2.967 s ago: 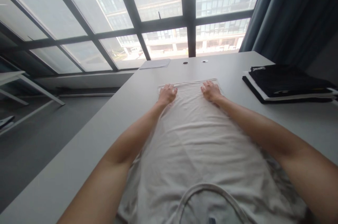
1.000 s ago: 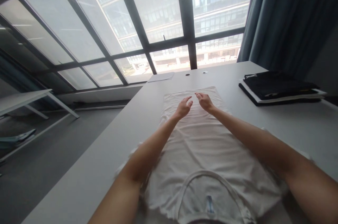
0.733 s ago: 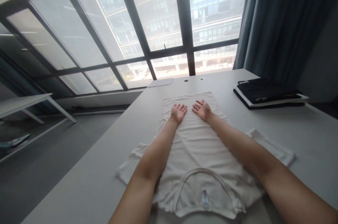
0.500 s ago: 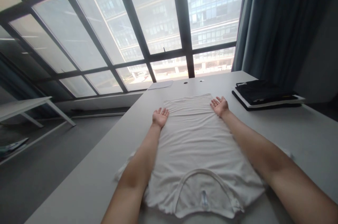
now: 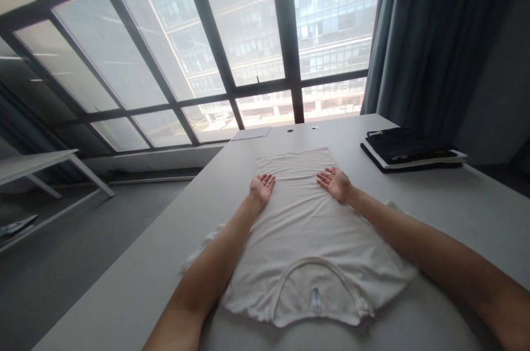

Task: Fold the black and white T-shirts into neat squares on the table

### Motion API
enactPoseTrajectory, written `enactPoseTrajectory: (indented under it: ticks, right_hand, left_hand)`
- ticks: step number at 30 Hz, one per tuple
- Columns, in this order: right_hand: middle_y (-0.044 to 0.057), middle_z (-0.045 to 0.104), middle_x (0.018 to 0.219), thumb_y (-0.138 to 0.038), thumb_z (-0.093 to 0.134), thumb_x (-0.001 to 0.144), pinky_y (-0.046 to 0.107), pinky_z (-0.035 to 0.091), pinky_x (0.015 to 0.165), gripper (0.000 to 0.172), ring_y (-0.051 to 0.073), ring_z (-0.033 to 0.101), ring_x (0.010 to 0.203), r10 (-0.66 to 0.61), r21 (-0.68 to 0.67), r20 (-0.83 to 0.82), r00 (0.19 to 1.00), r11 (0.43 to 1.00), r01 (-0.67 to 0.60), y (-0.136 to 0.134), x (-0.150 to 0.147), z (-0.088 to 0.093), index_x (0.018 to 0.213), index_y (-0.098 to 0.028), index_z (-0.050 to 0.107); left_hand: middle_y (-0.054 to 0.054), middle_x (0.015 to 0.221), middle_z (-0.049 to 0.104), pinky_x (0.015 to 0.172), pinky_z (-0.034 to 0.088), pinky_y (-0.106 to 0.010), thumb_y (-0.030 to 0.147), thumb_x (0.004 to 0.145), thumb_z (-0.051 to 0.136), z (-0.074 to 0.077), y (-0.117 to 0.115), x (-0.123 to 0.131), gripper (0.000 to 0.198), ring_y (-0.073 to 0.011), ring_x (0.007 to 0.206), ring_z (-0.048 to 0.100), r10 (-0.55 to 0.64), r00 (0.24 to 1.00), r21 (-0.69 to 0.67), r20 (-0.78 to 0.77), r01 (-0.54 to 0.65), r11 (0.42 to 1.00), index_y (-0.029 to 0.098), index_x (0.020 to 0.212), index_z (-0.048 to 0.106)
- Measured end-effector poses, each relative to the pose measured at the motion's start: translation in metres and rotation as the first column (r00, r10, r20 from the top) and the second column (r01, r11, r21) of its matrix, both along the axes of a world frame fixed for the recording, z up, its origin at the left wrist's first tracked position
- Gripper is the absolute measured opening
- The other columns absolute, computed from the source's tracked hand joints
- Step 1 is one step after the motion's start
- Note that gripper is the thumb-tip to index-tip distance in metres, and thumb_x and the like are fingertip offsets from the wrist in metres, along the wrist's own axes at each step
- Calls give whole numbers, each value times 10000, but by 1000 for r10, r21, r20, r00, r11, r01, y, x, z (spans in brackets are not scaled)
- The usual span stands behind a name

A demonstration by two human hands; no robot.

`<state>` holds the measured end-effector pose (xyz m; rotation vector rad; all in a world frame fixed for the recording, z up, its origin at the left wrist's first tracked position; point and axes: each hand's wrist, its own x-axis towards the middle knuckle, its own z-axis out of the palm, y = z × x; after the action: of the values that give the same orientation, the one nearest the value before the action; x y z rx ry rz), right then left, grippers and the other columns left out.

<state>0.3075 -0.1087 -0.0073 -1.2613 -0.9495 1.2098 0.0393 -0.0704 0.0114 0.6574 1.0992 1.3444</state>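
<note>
A white shirt (image 5: 304,224) lies on the table (image 5: 144,279), collar (image 5: 315,259) nearest the person. The left hand (image 5: 262,188) and right hand (image 5: 335,183) are apart at its opposite edges, palms up, fingers loosely extended; contact cannot be confirmed.

Plain white shirt (image 5: 304,218), blue-grey curtain (image 5: 418,36)

No text, number or brand can be read. One small blue-and-white label (image 5: 316,298) is placed inside the collar of the off-white fabric T-shirt (image 5: 298,224), which lies along the middle of the white tabletop (image 5: 165,246); its letters are too blurred. One small whitish mark (image 5: 375,133) appears on the top black folded cloth (image 5: 408,142) of the stack near the tabletop's right edge, but I cannot tell whether it is writing.
</note>
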Motion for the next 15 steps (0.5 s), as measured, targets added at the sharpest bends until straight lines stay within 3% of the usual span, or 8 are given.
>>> enactPoseTrajectory:
  ticks: [3, 5, 7, 8, 9, 12, 13, 15]
  right_hand:
    - [173, 567, 1388, -288, 207, 977, 465, 549, 966, 502, 242, 622, 1220, -148, 80, 190, 971, 988, 135, 14, 23, 9, 1387, -190, 480]
    - [160, 530, 1456, -330, 324, 958, 476, 471, 1070, 486, 270, 529, 1331, -159, 132, 251, 955, 983, 129, 17, 20, 8, 1373, -184, 530]
    - [123, 481, 1527, -363, 485, 911, 473, 322, 1185, 462, 279, 392, 1439, -121, 207, 389, 913, 978, 41, 14, 9, 1, 1333, -211, 597]
    - [106, 446, 1560, -378, 539, 894, 479, 236, 1221, 467, 279, 325, 1478, -79, 231, 518, 852, 972, -51, 12, 2, -4, 1331, -228, 611]
    - [96, 409, 1588, -399, 561, 894, 494, 163, 1236, 485, 279, 272, 1503, -30, 224, 667, 744, 961, -162, 9, -3, -10, 1350, -238, 604]
    - [128, 317, 1632, -462, 457, 973, 573, 87, 1218, 560, 297, 202, 1529, 84, 34, 957, 277, 918, -395, 2, -12, -22, 1466, -199, 498]
    - [143, 308, 1633, -467, 418, 994, 585, 98, 1210, 576, 303, 198, 1529, 101, -13, 976, 195, 913, -408, 1, -12, -23, 1488, -176, 469]
    - [162, 300, 1632, -458, 380, 1015, 580, 130, 1204, 585, 306, 204, 1527, 74, -8, 986, 152, 919, -394, -1, -11, -20, 1506, -146, 442]
  left_hand:
    - [-116, 1325, 633, 1026, 528, -377, 211, 980, 416, 4, -2, -7, 253, -218, 1243, 620, 3, 990, 86, -138, 9, 996, 215, 1087, 646]
    - [-93, 1348, 638, 1138, 423, -401, 196, 918, 548, -1, -7, 0, 174, -237, 1370, 510, -39, 974, 149, -222, 73, 986, 229, 1004, 697]
    - [-81, 1409, 607, 1232, 252, -419, 211, 853, 665, -11, -15, 9, 169, -249, 1468, 374, -106, 884, 232, -455, 232, 945, 250, 1006, 726]
    - [-77, 1456, 570, 1253, 164, -442, 248, 837, 702, -16, -18, 12, 220, -261, 1497, 314, -116, 770, 248, -627, 339, 907, 261, 1056, 727]
    - [-74, 1509, 516, 1256, 97, -475, 309, 843, 711, -21, -21, 14, 297, -278, 1516, 264, -102, 593, 224, -799, 451, 864, 271, 1138, 711]
    - [-72, 1630, 322, 1232, 78, -561, 523, 953, 522, -29, -24, 14, 531, -310, 1535, 186, 4, -36, -19, -999, 615, 788, 282, 1425, 536]
    - [-74, 1648, 276, 1228, 103, -560, 551, 985, 433, -29, -24, 13, 573, -306, 1538, 177, 25, -169, -86, -985, 615, 784, 277, 1487, 466]
    - [-83, 1660, 239, 1224, 143, -544, 557, 1015, 336, -26, -24, 11, 606, -295, 1538, 178, 54, -301, -148, -952, 606, 781, 263, 1544, 380]
